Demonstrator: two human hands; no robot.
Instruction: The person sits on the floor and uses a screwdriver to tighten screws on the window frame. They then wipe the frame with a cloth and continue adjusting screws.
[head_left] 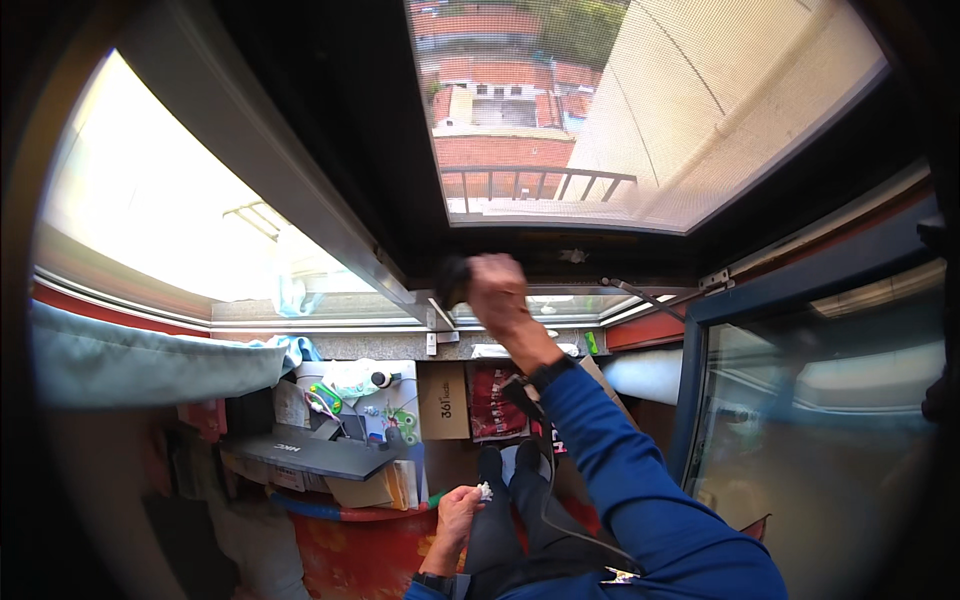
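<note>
My right hand reaches up to the lower part of the dark window frame. Its fingers are closed around a black object, smeared by motion, whose kind I cannot make out. Low in front of my body, my left hand is closed on a crumpled white tissue, which sticks out past the fingertips. Above my right hand, a mesh screen fills the window opening. A small whitish scrap shows on the frame to the right of my right hand.
An open blue-framed window sash stands at the right, joined by a metal stay. Below the sill are a cardboard box, a dark red package and a cluttered desk with a black monitor. A light blue curtain hangs left.
</note>
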